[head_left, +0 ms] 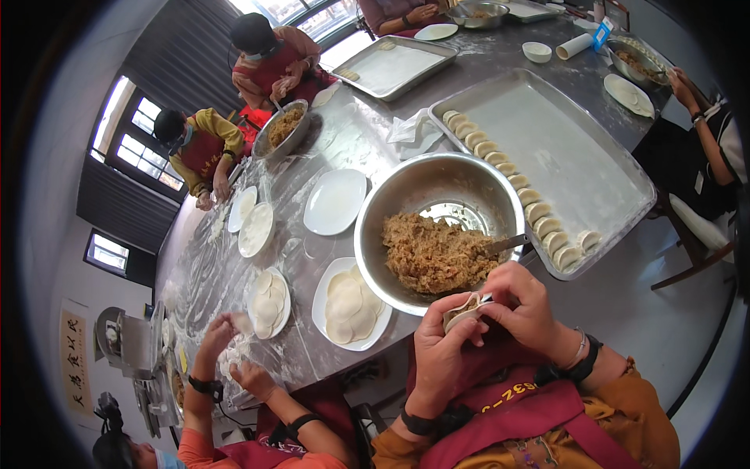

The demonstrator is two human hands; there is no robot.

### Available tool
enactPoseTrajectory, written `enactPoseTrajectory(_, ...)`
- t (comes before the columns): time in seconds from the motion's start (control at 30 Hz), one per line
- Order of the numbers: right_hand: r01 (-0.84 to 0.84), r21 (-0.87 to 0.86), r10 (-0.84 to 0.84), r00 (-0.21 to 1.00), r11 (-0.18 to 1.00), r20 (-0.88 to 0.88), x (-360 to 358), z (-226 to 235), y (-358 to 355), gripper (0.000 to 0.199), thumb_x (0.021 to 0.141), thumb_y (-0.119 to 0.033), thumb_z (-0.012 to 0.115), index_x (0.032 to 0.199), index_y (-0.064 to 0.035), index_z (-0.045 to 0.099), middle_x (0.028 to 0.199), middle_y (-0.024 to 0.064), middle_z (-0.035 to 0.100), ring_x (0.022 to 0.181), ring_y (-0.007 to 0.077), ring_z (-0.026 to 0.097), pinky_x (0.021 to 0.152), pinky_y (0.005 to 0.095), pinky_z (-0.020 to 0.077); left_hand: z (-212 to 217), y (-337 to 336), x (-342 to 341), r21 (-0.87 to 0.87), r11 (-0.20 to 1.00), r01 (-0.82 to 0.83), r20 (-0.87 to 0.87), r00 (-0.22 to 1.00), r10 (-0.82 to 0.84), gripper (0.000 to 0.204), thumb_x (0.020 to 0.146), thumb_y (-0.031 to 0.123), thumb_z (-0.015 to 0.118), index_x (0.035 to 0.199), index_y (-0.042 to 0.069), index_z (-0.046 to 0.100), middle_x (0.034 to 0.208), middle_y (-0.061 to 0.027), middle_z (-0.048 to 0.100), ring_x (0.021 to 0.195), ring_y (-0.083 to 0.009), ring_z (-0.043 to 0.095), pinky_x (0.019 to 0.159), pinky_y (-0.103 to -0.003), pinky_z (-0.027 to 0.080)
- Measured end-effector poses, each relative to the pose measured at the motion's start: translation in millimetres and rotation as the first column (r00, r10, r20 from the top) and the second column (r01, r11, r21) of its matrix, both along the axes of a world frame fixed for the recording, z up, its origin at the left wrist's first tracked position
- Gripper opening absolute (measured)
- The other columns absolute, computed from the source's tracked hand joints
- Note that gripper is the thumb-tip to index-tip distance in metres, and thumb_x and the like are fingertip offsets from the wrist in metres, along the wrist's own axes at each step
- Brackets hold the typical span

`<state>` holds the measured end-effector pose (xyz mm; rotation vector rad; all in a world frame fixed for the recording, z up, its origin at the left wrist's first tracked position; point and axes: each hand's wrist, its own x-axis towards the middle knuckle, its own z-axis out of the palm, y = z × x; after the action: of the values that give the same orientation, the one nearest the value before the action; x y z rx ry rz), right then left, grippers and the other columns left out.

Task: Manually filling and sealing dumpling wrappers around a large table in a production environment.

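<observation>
at the far left a neighbour's two hands [226, 356] knead a small lump of dough at the floury table edge [312, 367], black bands on both wrists. just right of them sits a small plate of round wrappers [268, 303], and next to it a larger white plate [322, 301] stacked with more wrappers, touching the foot of the big steel bowl [406, 187]. the bowl holds brown minced filling [433, 254] heaped on its near side, with a utensil handle [506, 244] resting on its right rim. right below the bowl, the person's left hand [437, 352] cups a half-folded dumpling [462, 309], its fingers curled under and around the dough. the right hand [525, 309] meets it from the other side, thumb and fingertips pinched on the dumpling's upper edge, so both hands grasp it together just off the table edge, near the bowl. further right a long steel tray [594, 156] carries a curved row of finished dumplings [516, 176] along its near-left side. other people sit well apart at the far end.
</observation>
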<state>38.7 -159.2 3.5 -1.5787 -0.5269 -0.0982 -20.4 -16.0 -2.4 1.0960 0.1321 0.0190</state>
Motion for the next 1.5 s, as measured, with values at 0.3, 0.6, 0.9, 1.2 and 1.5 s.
enactPoseTrajectory(0.3, 0.007, -0.030, -0.002, 0.985, 1.000, 0.173, 2, -16, -2, 0.012, 0.073, 0.000, 0.070, 0.083, -0.0029, 0.063, 0.085, 0.0085, 0.057, 0.071, 0.0168, 0.057, 0.060, 0.0254, 0.0461, 6, -4, 4, -0.062, 0.997, -0.040, -0.011, 0.999, 0.040, 0.029, 0.088, 0.000, 0.052, 0.116, -0.002, 0.049, 0.111, -0.0174, 0.059, 0.078, -0.0158, 0.062, 0.062, -0.024, 0.051)
enactPoseTrajectory(0.6, -0.064, -0.050, 0.069, 0.991, 0.997, 0.114, 5, -13, -5, 0.012, 0.072, 0.001, 0.070, 0.081, -0.0024, 0.062, 0.084, 0.0076, 0.056, 0.070, 0.0148, 0.056, 0.058, 0.0246, 0.0451, 4, 4, 2, 0.123, 0.988, 0.095, -0.022, 0.995, -0.093, 0.029, 0.088, 0.000, 0.053, 0.117, -0.001, 0.051, 0.109, -0.0120, 0.060, 0.081, -0.0112, 0.060, 0.066, -0.021, 0.048)
enactPoseTrajectory(0.9, -0.061, -0.022, 0.063, 0.986, 0.998, 0.151, 4, -17, 0, 0.014, 0.075, 0.001, 0.068, 0.086, -0.0021, 0.061, 0.087, 0.0068, 0.055, 0.068, 0.0122, 0.055, 0.059, 0.0223, 0.0456, 3, -1, 3, 0.037, 0.998, -0.041, 0.021, 0.999, 0.040, 0.035, 0.088, -0.002, 0.050, 0.123, 0.001, 0.046, 0.116, -0.0162, 0.057, 0.083, -0.0139, 0.061, 0.067, -0.022, 0.050)
enactPoseTrajectory(1.2, -0.090, -0.003, 0.090, 0.991, 0.996, 0.103, 3, -17, 3, 0.013, 0.073, 0.003, 0.069, 0.081, -0.0024, 0.059, 0.084, 0.0063, 0.053, 0.067, 0.0123, 0.054, 0.057, 0.0231, 0.0441, 0, 4, 2, 0.250, 0.968, 0.035, 0.028, 0.999, -0.044, 0.031, 0.088, 0.000, 0.054, 0.118, 0.002, 0.054, 0.106, -0.0053, 0.060, 0.086, -0.0071, 0.058, 0.068, -0.019, 0.046)
enactPoseTrajectory(1.5, -0.100, -0.067, 0.105, 0.992, 0.993, 0.066, 7, -6, 6, 0.015, 0.071, 0.003, 0.070, 0.083, -0.0035, 0.062, 0.083, 0.0068, 0.055, 0.066, 0.0133, 0.054, 0.056, 0.0238, 0.0438, -1, 1, 0, 0.217, 0.976, -0.017, 0.063, 0.998, 0.003, 0.041, 0.085, -0.002, 0.058, 0.124, 0.003, 0.047, 0.111, -0.0079, 0.059, 0.087, -0.0084, 0.058, 0.068, -0.019, 0.046)
